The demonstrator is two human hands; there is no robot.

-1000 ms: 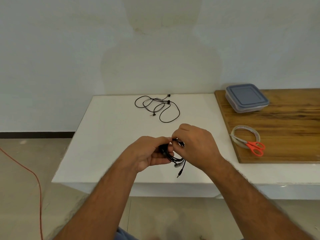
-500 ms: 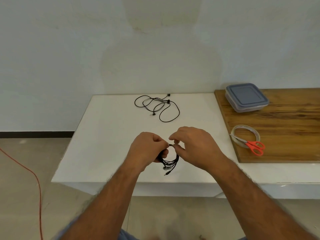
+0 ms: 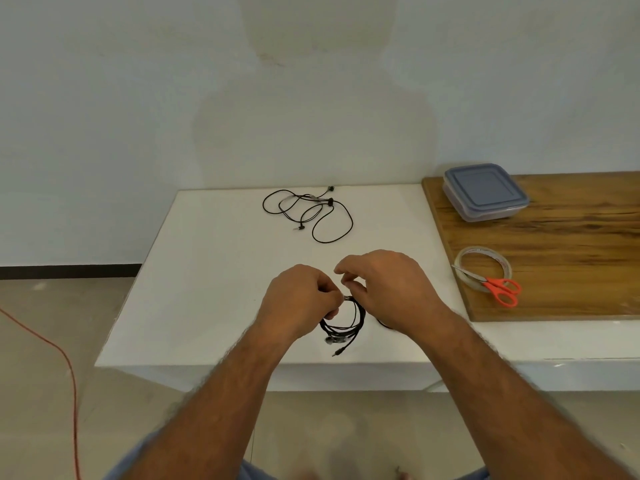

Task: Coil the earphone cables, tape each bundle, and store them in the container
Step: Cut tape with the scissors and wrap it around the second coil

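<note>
Earphone cable, thin black coiled bundle (image 3: 343,323), hung over the near edge of the white table (image 3: 214,271), left hand (image 3: 298,299) pinched shut on its top loops, right hand (image 3: 388,289) fingertips closed on the same spot, plug end dangling loose below. Judged risk: untaped coil could spring open if either pinch slackened. Further right, clear tape roll (image 3: 485,268), orange-handled scissors (image 3: 498,289) and lidded grey plastic container (image 3: 485,192) sat well apart, so reaching meant a one-hand hold.

A white table (image 3: 214,271) stands against a pale wall (image 3: 138,98) that carries a soft shadow. A wooden board (image 3: 571,244) lies over the table's right end. Beige floor (image 3: 34,375), dark skirting (image 3: 69,271).
</note>
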